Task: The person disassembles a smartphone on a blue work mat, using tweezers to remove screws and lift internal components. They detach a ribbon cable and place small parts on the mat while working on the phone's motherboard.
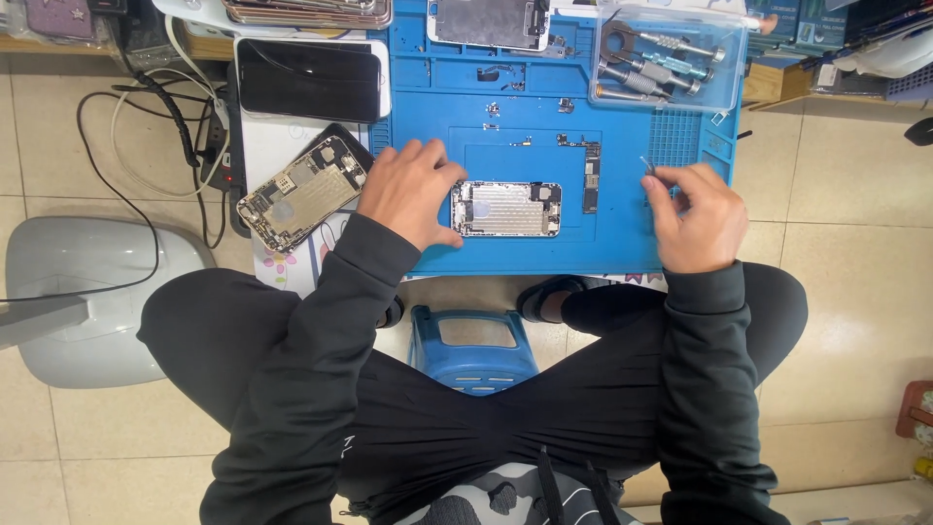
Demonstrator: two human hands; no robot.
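Left hand flat-ish on blue work mat, fingers spread, partly curled, nothing gripped; thumb tip touching left end of opened phone shell, rest of fingers just up-left of it, resting on mat. Right hand closed in pinch, thumb + index pressed together on thin metal tweezers, tip poking up past fingertips; other fingers curled in. Couldn't tell if anything sat in tweezer tip, too small. Phone shell lay flat, lengthwise, between both hands, touching left thumb, well apart from right fingers. Silver-grey inside, screen off, metal plate showing over most of interior, darker bits at both ends, small parts at right end near camera corner. Narrow dark logic board just beyond shell's right end, standing lengthwise away from wearer, roughly midway betw. shell and right fingertips. Tiny screws/parts scattered on mat beyond fingers. Second opened phone, gold-ish, angled, just left of left wrist, off mat. Black-screened phone farther out past left fingers. Clear plastic box w/ screwdriver bits beyond right fingers, at far right corner of mat. Another stripped phone frame at far edge, centre. Black + white cables on tiled floor far left. Blue stool beneath mat edge, betw. wearer's knees, black sleeves + trousers.
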